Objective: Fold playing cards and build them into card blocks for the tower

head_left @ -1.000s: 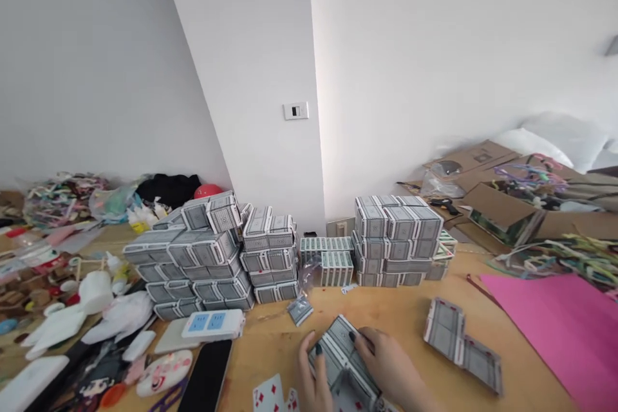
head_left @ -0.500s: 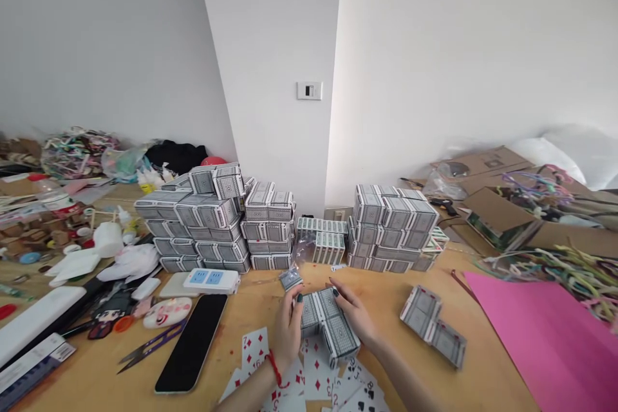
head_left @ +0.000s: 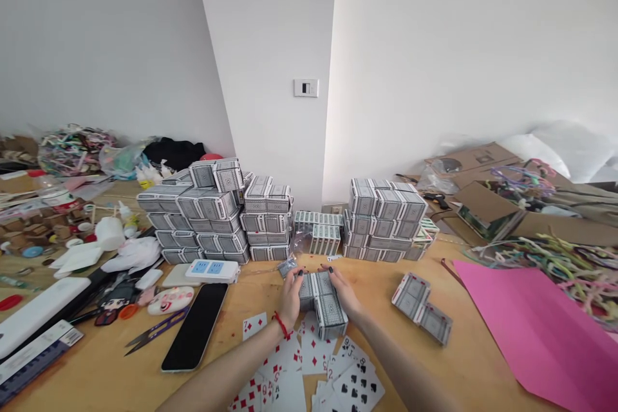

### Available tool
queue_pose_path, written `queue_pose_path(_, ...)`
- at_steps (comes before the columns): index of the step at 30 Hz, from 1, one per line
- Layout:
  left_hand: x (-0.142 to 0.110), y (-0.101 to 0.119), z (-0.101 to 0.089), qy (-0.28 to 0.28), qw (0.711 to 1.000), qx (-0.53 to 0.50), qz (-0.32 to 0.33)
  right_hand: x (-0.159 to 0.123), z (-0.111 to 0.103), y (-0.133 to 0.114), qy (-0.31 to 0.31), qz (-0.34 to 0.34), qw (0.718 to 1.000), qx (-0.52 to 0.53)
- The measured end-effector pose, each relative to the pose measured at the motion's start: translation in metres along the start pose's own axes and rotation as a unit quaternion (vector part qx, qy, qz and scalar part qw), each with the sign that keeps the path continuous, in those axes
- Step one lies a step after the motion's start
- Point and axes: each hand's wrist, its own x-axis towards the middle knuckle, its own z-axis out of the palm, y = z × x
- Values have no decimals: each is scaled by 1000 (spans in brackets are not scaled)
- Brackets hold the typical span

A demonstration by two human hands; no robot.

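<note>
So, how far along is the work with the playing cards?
The stacked grey-patterned card blocks at the back look done. The left hand and right hand hold another such block. Apparently remaining: the separate grey card piece and the loose white playing cards.

Craft workspace, indoors; whether home or workshop, cannot tell. Landmark: black phone (head_left: 196,328) on a wooden table (head_left: 376,296). Behind it: power strip (head_left: 212,270), stacked card blocks (head_left: 207,203), then plain pale wall (head_left: 265,45) with switch (head_left: 306,88). Just left of it: small scissors (head_left: 157,331). Farther back and left: glue bottles (head_left: 149,175), bag of coloured scraps (head_left: 77,149). Well to its right: pink sheet (head_left: 531,335), tangled fuzzy strips (head_left: 555,264), open cardboard box (head_left: 487,206). Evidence: making supplies spread across the tabletop.
</note>
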Motion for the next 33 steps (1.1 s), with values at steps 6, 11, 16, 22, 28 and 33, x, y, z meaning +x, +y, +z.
queue_pose_path(6,9,-2,1,-13,999,38,-9,3,1,4,18,13,1000,-4)
queue_pose_path(11,15,1,4,-25,998,60,5,4,2,3,26,21,999,-10)
queue_pose_path(16,18,4,5,-44,996,66,33,6,2,1,26,21,999,-19)
queue_pose_path(22,22,6,3,-71,994,66,52,7,2,2,40,10,999,-36)
queue_pose_path(28,40,27,-1,-125,987,68,77,6,5,-1,82,-23,993,-76)
queue_pose_path(33,35,39,-22,-116,989,64,69,-6,-15,-18,91,-48,990,-102)
